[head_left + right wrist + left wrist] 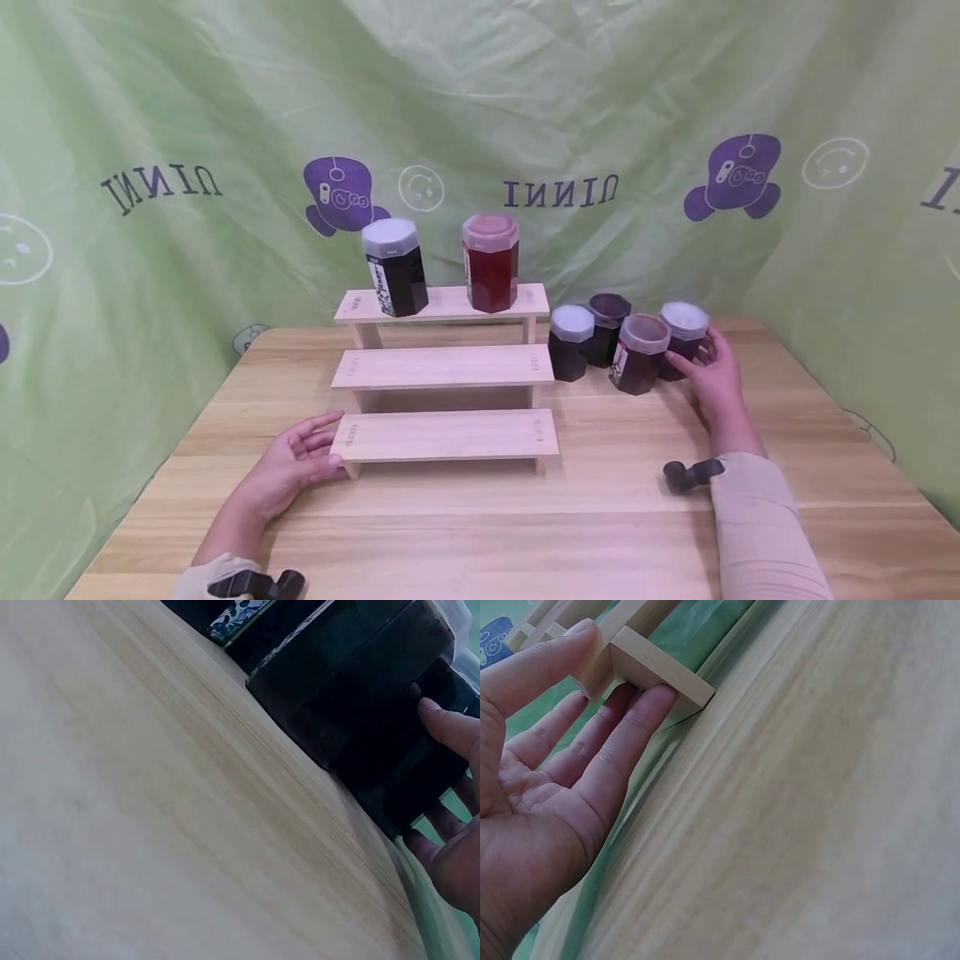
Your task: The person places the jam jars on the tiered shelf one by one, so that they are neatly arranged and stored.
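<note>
A three-step wooden display rack (442, 433) stands on the table. My left hand (296, 462) holds the left end of its lowest step; in the left wrist view, the thumb and fingers (641, 724) meet the wood near the leg. My right hand (716, 379) grips a dark jar with a white lid (678, 346), thumb on the near side and fingers round the far side. Beside that jar stand a brown-lidded jar (636, 367), a dark-lidded jar (606, 333) and another white-lidded jar (570, 354).
On the rack's top step sit a dark jar with a white lid (401, 275) at left and a red jar (492, 271) towards the right. A green printed cloth (637, 83) hangs behind and beside the wooden table (480, 533). Black wrist cameras (690, 475) are strapped to both sleeves.
</note>
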Tool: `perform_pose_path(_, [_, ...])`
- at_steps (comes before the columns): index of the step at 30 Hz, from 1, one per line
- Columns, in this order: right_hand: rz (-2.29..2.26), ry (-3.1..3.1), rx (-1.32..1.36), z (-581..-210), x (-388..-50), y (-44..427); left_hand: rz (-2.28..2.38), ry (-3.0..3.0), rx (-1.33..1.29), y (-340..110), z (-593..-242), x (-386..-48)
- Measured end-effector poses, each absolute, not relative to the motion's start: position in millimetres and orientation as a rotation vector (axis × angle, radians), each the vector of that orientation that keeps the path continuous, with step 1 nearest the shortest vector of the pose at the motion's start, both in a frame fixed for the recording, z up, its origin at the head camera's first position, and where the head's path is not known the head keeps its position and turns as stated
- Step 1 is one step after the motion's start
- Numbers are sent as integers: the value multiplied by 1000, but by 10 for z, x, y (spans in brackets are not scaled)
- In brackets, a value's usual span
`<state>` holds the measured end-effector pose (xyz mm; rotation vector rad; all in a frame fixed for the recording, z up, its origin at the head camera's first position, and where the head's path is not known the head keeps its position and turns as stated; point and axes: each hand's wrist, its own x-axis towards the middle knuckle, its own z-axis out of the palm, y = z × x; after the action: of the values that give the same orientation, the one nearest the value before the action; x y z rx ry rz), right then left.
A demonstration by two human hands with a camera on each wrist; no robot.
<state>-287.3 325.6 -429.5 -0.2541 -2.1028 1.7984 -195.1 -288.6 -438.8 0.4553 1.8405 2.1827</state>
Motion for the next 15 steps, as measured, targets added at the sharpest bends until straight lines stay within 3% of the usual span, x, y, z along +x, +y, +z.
perform_pose_path(15, [1752,-2152,-241,-4311,-2822,3312,2152,1915,387,-2886,-4395,-1963])
